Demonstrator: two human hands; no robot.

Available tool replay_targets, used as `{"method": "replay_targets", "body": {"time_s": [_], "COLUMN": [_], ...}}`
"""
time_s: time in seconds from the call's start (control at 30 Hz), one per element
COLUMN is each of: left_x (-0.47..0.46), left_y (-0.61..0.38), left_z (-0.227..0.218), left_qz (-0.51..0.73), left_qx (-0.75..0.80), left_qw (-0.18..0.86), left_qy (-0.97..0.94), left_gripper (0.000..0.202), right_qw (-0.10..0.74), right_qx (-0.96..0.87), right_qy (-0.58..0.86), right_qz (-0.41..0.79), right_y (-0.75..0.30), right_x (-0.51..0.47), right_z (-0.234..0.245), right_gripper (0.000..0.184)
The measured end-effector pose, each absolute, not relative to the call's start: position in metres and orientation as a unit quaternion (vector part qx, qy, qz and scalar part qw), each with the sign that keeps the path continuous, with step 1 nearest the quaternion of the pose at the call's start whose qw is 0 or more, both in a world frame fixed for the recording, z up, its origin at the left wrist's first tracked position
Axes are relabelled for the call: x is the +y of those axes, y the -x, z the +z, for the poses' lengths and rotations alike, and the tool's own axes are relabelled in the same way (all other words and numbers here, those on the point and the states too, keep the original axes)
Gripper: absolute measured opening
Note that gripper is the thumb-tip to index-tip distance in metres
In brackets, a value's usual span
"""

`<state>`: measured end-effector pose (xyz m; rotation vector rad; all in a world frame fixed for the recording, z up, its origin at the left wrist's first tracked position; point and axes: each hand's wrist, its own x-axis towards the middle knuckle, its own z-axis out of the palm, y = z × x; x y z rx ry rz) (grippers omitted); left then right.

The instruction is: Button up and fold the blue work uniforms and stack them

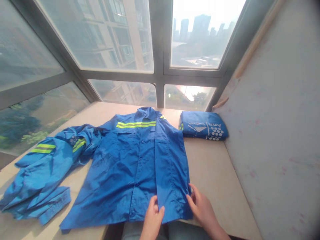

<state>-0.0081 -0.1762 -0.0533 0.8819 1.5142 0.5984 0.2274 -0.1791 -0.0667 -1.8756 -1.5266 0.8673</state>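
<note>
A blue work jacket (117,170) with a yellow-green reflective chest band lies front up, collar away from me. Its right side is folded inward in a long strip (167,166), and the sleeve there is out of sight. At the lower hem, my left hand (153,215) has its fingers curled on the inner edge of that strip. My right hand (201,205) grips the jacket's outer right edge near the bottom, thumb on top and some fingers hidden.
Another crumpled blue garment (47,166) with reflective bands lies at left, meeting the jacket's side. A neatly folded blue stack with white print (200,123) sits at the back right by the wall (275,133). Windows (160,76) border the pale wooden surface (220,180).
</note>
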Motion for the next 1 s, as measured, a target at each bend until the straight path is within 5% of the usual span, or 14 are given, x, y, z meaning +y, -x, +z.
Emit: {"method": "replay_targets", "body": {"time_s": [0.3, 0.53, 1.0], "left_x": [-0.172, -0.156, -0.013], "left_y": [0.03, 0.084, 0.215], "left_z": [-0.008, -0.025, -0.016], "left_qz": [0.032, 0.165, 0.232], "left_qx": [0.705, 0.708, 0.78], "left_qw": [0.321, 0.217, 0.084], "left_qy": [-0.632, -0.652, -0.575], "left_gripper": [0.023, 0.026, 0.036], "right_qw": [0.251, 0.144, 0.151], "right_qx": [-0.775, -0.788, -0.809], "right_qy": [0.577, 0.598, 0.568], "right_qz": [0.062, 0.015, -0.014], "right_y": [-0.191, -0.184, -0.244], "right_x": [-0.091, -0.062, -0.088], "right_z": [-0.042, -0.091, -0.114], "right_gripper": [0.043, 0.054, 0.062]}}
